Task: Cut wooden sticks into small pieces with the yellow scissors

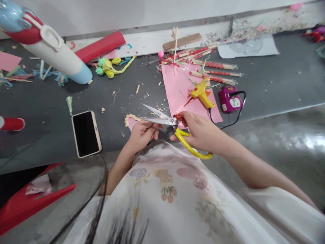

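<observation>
My right hand [200, 130] grips yellow-handled scissors [162, 118], whose blades stand apart and point left over the table's front edge. My left hand [143, 132] is closed in a pinch just under the blades, holding something small I cannot make out. Right beside it lies a small pink piece with a beige beaded rim [130, 119]. Both hands hover above my lap, over a light printed garment.
A phone [86, 134] lies face up at the left on the dark table [279, 88]. A pink sheet [181, 91] carries a yellow glue gun [201, 92]; a magenta plug box [230, 99], wrapped chopsticks [215, 64], a large white-and-blue bottle [56, 54] and red paper [101, 45] lie around.
</observation>
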`<state>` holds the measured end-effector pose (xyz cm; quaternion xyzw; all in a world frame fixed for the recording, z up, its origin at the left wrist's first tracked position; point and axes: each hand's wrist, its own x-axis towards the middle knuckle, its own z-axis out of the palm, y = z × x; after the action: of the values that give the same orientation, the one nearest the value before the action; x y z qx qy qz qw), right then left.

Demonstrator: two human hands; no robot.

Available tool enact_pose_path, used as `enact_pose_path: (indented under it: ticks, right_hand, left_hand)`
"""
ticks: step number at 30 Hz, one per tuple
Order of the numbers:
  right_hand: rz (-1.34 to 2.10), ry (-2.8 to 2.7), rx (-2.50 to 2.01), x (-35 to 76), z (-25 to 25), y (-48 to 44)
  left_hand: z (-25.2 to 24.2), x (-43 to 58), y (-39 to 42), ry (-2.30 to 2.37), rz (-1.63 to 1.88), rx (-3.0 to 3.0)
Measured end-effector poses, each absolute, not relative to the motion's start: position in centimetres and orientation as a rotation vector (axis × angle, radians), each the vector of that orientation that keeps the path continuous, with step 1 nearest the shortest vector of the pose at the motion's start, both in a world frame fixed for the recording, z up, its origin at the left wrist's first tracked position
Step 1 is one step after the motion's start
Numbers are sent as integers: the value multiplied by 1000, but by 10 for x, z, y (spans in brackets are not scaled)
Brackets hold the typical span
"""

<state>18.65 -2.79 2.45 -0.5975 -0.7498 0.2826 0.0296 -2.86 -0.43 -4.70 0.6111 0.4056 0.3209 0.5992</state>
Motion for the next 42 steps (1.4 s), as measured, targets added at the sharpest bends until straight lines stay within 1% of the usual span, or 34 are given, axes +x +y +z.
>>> enact_pose_path:
  ticks: [5, 11, 14, 17, 23, 33, 37, 42]
  right_hand:
    - [868, -2268, -1951, 181, 26, -28]
    - [882, -2251, -1978, 178, 24, -26]
    - [916, -2262, -1957, 179, 23, -25]
    - [932, -2257, -1942, 181, 20, -25]
    - [843, -2246, -1811, 185, 13, -27]
    - [951, -2261, -1612, 190, 19, -26]
    - [987, -2230, -1618, 193, 20, -26]
    - [1078, -2225, -1611, 197, 21, -26]
  left_hand:
    - [-43, -25, -6, 998, 768, 1494]
    - [-45, -16, -12, 1262, 984, 1999]
    - [-50, -14, -12, 1273, 1058, 2126]
    - [-50, -15, -11, 1241, 1062, 2133]
    - [-44, -19, -9, 1203, 941, 1894]
    - [-50, -24, -7, 831, 730, 1024]
    - [-46, -25, -7, 782, 676, 915]
    - [-41, -23, -6, 788, 721, 883]
